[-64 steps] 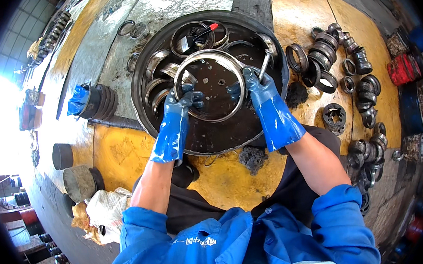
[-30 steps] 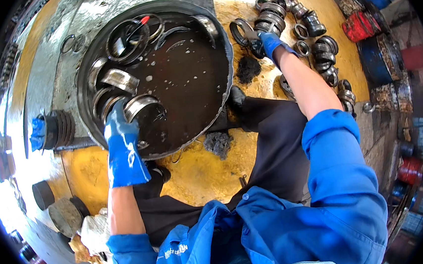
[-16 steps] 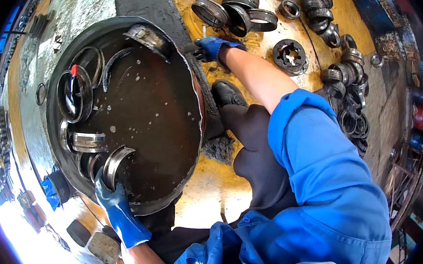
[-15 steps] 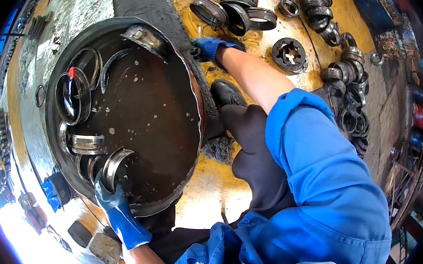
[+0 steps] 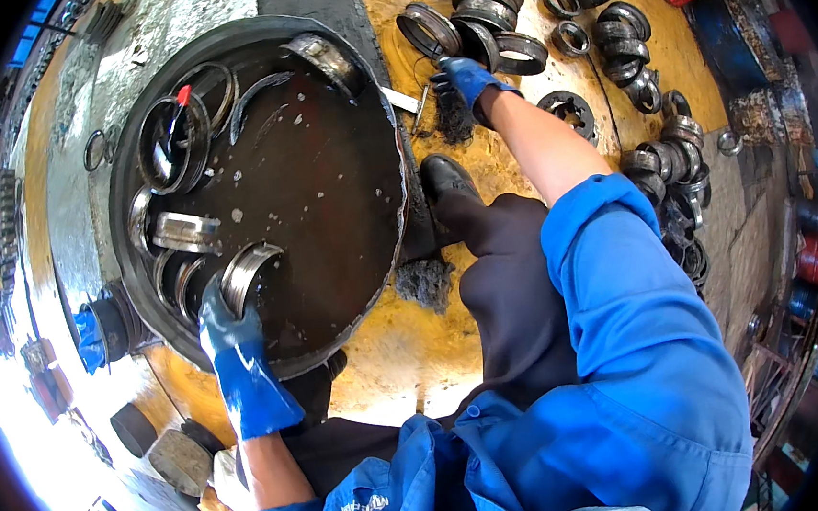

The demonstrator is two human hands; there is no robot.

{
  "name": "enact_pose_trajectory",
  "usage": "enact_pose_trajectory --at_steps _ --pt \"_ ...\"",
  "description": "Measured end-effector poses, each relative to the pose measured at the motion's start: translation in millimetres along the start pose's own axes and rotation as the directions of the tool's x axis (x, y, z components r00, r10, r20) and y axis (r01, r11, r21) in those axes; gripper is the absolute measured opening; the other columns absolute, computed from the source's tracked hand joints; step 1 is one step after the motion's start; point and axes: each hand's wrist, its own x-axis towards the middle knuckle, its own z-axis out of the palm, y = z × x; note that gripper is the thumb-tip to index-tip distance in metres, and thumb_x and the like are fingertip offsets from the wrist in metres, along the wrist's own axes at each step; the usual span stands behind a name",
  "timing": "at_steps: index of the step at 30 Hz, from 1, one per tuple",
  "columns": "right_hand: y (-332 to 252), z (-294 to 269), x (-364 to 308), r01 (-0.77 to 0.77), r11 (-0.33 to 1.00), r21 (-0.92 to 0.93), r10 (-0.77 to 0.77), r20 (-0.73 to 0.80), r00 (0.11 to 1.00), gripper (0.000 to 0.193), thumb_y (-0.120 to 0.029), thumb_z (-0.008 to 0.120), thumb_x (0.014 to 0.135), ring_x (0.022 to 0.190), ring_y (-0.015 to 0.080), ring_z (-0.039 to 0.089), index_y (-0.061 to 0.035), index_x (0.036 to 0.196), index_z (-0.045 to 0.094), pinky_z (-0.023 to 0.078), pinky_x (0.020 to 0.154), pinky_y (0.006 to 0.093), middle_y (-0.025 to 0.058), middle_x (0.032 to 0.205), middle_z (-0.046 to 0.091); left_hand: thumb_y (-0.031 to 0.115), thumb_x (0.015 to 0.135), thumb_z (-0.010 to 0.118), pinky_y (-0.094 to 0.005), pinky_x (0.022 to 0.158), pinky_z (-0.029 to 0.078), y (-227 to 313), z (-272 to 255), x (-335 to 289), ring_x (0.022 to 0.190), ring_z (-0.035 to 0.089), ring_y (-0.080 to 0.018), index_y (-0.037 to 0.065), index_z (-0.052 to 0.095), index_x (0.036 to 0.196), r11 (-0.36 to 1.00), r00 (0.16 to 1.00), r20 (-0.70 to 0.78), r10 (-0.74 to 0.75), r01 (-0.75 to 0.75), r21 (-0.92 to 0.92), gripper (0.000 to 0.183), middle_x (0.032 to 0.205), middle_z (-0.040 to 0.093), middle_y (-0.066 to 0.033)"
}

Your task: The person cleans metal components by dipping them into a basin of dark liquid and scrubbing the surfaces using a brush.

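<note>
Inside the large round pan (image 5: 274, 369) of dark liquid, a shiny curved metal ring (image 5: 249, 273) stands at the near left. My left hand (image 5: 232, 332), in a blue and grey glove, is closed on its lower edge. My right arm reaches forward past the pan's far right side. There my gloved right hand (image 5: 468, 83) is low over the yellow floor, fingers curled and partly hidden. Against it is a dark fibrous wad (image 5: 454, 119); whether it is gripped is unclear. Close by lie a thin rod-like tool (image 5: 421, 108) and a pale flat strip (image 5: 401, 99).
More metal rings (image 5: 186, 233) line the pan's left side, one with a red-tipped tool (image 5: 183, 96). Stacked rings (image 5: 485, 4) stand beyond my right hand, with further rings (image 5: 623, 42) to the right. A shaggy dark clump (image 5: 424, 285) lies beside my leg.
My right hand has shifted right, away from the pan's rim, uncovering the dark wad and pale strip. My left hand stays on the ring. The whole view has shifted slightly.
</note>
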Motion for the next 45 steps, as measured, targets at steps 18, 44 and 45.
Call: enact_pose_trajectory --at_steps 18,44,45 --pt "-155.8 282.9 -230.2 0.678 -0.109 -0.727 -0.551 0.612 0.567 0.077 -0.049 0.068 0.088 0.130 0.0364 0.055 -0.0076 0.148 0.044 0.044 0.109 0.0448 0.0231 0.140 0.056 0.027 0.078 0.074 -0.0487 0.082 0.056 2.1 -16.1 -12.0 0.095 0.070 -0.0381 0.018 0.062 0.118 0.989 0.998 -0.010 -0.058 0.056 -0.137 0.043 0.103 0.069 -0.0166" --pt "-89.0 224.5 -348.0 0.657 -0.566 -0.497 -0.172 0.851 0.496 0.006 -0.013 0.067 0.071 0.068 0.0309 0.068 -0.0084 0.069 0.070 0.051 0.057 0.0417 0.0138 0.073 0.069 0.027 0.079 0.072 -0.0499 0.089 0.053 -5.1 -8.6 2.8 0.107 0.065 -0.0402 0.011 0.062 0.121 0.969 0.996 -0.083 0.030 -0.050 -0.242 0.046 0.112 0.068 -0.0231" --pt "-76.8 189.6 -328.7 0.781 -0.450 -0.433 -0.229 0.901 0.367 0.005 -0.009 0.067 0.072 0.061 0.0259 0.065 -0.0100 0.068 0.069 0.048 0.053 0.0387 0.0103 0.067 0.067 0.027 0.079 0.072 -0.0494 0.090 0.053 7.0 -2.9 1.2 0.108 0.065 -0.0407 0.009 0.062 0.122 0.966 0.991 -0.097 0.089 -0.110 -0.235 0.048 0.114 0.068 -0.0241"
